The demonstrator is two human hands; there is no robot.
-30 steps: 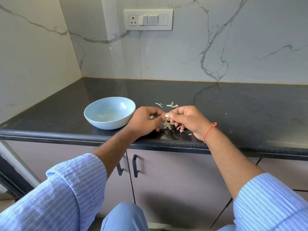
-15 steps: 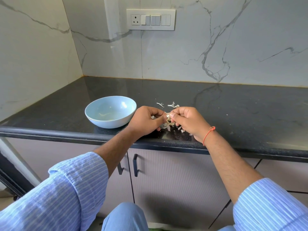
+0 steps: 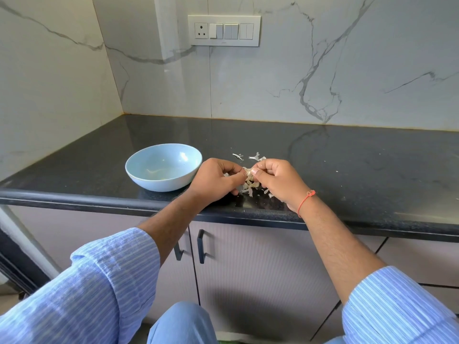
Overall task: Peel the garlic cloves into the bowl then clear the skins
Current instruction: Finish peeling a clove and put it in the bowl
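Head view: both hands meet over the front part of a black granite countertop, fingertips together on one garlic clove. Left hand has its fingers curled inward, with thumb and forefinger pinching the clove from the left. Right hand is likewise curled, with thumb and fingers pinching the same clove from the right; a red thread bracelet circles that wrist. Clove is held just above the counter, between the two hands, and is only partly visible, pale and papery. Loose garlic skins lie on the counter directly below the hands, and a few more scraps lie just behind them. Light blue bowl stands upright on the counter just left of the left hand, close to the front edge; pale pieces lie at its bottom, too small to identify. White switch plate is mounted on the marble-patterned wall behind. Striped blue sleeves are rolled back to the forearms. Cabinet doors with dark handles sit below the counter.
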